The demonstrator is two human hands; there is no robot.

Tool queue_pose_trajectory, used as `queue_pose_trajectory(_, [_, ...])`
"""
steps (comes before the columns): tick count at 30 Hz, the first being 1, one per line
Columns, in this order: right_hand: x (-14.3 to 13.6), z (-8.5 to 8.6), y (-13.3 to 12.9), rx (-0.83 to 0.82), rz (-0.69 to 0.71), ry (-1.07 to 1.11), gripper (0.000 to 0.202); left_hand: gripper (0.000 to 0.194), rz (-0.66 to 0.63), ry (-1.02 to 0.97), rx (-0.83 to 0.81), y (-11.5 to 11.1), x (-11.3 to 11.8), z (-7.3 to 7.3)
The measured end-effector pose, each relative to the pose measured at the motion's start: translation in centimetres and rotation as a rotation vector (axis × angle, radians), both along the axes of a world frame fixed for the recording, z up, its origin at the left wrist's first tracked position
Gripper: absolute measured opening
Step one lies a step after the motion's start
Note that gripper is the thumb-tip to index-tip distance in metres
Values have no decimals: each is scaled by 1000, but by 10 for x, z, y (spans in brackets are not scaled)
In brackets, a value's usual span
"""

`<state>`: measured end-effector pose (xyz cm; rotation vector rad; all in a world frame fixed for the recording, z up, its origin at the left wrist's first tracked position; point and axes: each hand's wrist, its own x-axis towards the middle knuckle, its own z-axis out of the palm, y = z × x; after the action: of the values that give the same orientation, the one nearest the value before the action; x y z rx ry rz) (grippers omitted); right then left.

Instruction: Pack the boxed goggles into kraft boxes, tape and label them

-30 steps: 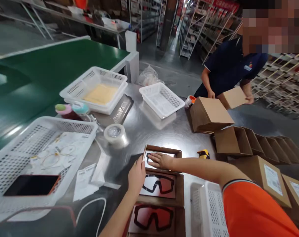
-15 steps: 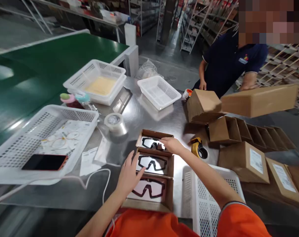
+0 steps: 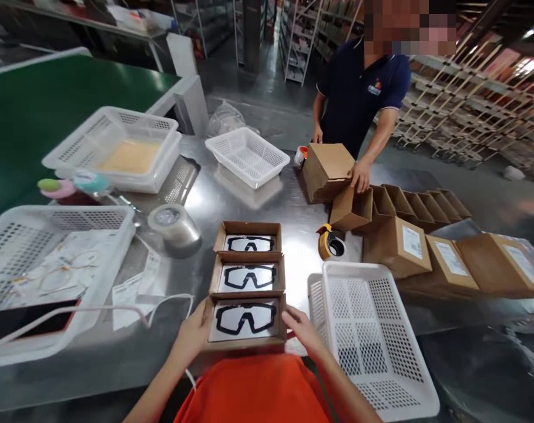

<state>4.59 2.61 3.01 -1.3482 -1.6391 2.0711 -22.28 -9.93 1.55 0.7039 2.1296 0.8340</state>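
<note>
Three open brown boxes stand in a row on the metal table: a far box (image 3: pixel 273 229), a middle box (image 3: pixel 281 275) and a near box (image 3: pixel 283 329). Each holds black-framed glasses on white; the near glasses (image 3: pixel 245 318) show whole. My left hand (image 3: pixel 196 329) presses on the near box's left side, some of its fingers hidden behind the wall. At that box's right side is my right hand (image 3: pixel 301 330), fingers against the wall. The near box is between my two hands.
White baskets stand at right (image 3: pixel 363 329), centre back (image 3: pixel 249 158) and left (image 3: pixel 117 235). Clear tape (image 3: pixel 172 226) lies left of the boxes, a yellow tape dispenser (image 3: pixel 331 242) right. A person (image 3: pixel 359 100) handles cartons (image 3: pixel 332 161) across the table.
My hands have moved off the far and middle boxes to the near box's sides. The boxes are lined up straighter. The person's raised carton is down, and the view has turned right.
</note>
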Motion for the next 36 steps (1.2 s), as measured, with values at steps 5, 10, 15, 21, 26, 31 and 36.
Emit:
queue_pose_trajectory(5, [22, 11, -1, -118, 123, 113, 77, 64, 0, -471, 29, -41, -19, 20])
queue_pose_trajectory(10, [23, -19, -8, -86, 116, 21, 100, 85, -112, -593, 36, -60, -30, 13])
queue_pose_trajectory(15, [-9, -48, -15, 241, 151, -133, 102, 92, -169, -198, 114, -33, -5, -29])
queue_pose_trajectory(21, [-21, -56, -24, 641, 163, -236, 112, 102, -126, 23, 162, -27, 21, -49])
queue_pose_trajectory(26, [-13, -64, -32, 764, 86, -13, 74, 46, -195, 234, 305, -48, 6, -34])
queue_pose_trajectory(31, [-13, -61, -29, 683, 151, -59, 33, 43, -694, 187, 160, -58, -15, 8])
queue_pose_trajectory(36, [-13, -58, -25, 455, 122, -61, 43, 54, -710, 383, 79, -33, -5, 21])
